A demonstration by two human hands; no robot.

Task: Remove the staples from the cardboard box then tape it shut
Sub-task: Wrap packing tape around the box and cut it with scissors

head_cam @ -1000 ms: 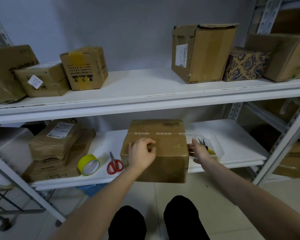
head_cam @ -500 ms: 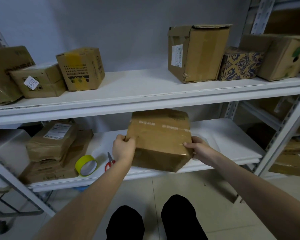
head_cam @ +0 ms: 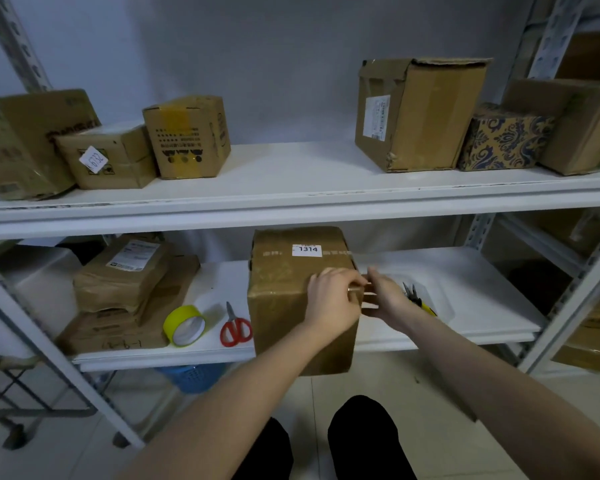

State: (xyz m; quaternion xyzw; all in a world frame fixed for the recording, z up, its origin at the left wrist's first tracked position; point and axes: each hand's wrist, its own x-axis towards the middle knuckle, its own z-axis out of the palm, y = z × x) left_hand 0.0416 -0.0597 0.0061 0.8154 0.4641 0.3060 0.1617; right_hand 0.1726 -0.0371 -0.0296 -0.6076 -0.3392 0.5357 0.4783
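The cardboard box (head_cam: pixel 284 299), with a white "1314" label on top, stands on the lower shelf (head_cam: pixel 465 289) and overhangs its front edge. My left hand (head_cam: pixel 331 301) lies on the box's top right edge, fingers curled and pinching there. My right hand (head_cam: pixel 387 299) meets it from the right side, fingertips pinching at the same edge. What sits between the fingertips is too small to make out. A yellow tape roll (head_cam: pixel 184 325) and red scissors (head_cam: pixel 236 327) lie left of the box. Yellow-handled pliers (head_cam: pixel 418 299) lie to its right, behind my right hand.
Stacked brown parcels (head_cam: pixel 129 289) fill the lower shelf's left end. The upper shelf (head_cam: pixel 291 199) carries several cardboard boxes and a patterned box (head_cam: pixel 503 140). A blue basket (head_cam: pixel 193 375) sits on the floor below. Metal uprights (head_cam: pixel 49 358) frame the shelving.
The box was lifted and turned in both hands, and now stands on the shelf with the 1314 label up. Both hands moved from its sides to its top right edge.
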